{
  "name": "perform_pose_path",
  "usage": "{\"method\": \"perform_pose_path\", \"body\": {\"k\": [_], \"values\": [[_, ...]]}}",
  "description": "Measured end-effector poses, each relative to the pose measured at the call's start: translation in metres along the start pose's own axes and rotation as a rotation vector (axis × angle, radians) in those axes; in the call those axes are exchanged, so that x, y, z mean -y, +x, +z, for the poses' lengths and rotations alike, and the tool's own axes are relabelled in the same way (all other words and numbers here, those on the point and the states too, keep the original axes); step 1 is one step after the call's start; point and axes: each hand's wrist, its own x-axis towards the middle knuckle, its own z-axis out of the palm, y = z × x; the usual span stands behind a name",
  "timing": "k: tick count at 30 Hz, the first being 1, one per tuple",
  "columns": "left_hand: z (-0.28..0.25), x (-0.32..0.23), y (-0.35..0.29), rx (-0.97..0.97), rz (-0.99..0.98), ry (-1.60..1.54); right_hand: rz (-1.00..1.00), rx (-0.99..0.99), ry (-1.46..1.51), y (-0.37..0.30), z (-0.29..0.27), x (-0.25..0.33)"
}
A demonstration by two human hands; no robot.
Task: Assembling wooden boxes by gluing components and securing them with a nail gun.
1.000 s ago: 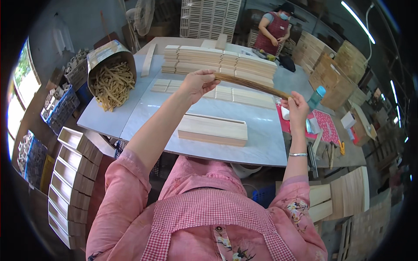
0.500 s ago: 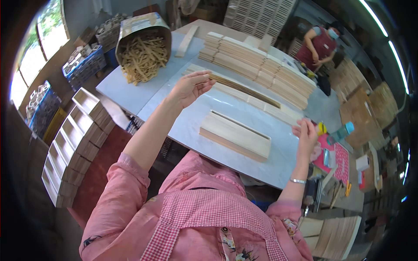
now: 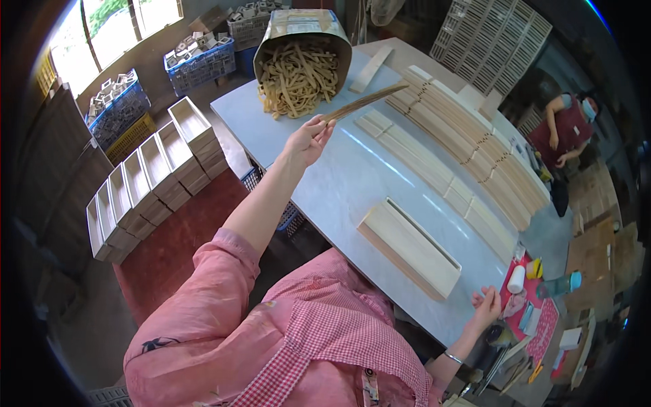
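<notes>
My left hand is closed on one end of a thin, dark brown strip. The strip slants up to the right, past the mouth of a tin of tan strips, its far end close to the stacked boards. Over the table's near right edge, my right hand has its fingers curled together; anything pinched in them is too small to make out. Between my hands lies a long, pale wooden box with a narrow opening along its top, touched by neither hand.
Stacked grooved wooden boards and a row of pale slats lie across the blue-white table. Open wooden boxes stand in a stack at left. A bottle is at right. A co-worker stands far right.
My view has turned, shifting the table rightward. My left hand has swung the brown strip away from the slats, toward the tin. My right hand sits lower, beside the table's near corner.
</notes>
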Motion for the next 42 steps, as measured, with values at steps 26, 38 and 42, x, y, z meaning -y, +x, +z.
{"method": "perform_pose_path", "body": {"k": [26,38,42], "values": [[-0.316,-0.082,-0.155,-0.586,0.053,0.158,0.022,0.101,-0.093,-0.012,0.020,0.009],[-0.242,-0.007,-0.015,-0.544,-0.289,0.602,-0.007,-0.399,-0.214,-0.035,-0.098,0.013],[-0.168,0.004,0.017,-0.318,-0.236,0.849,-0.154,-0.568,-0.662,-0.022,-0.181,-0.021]]}}
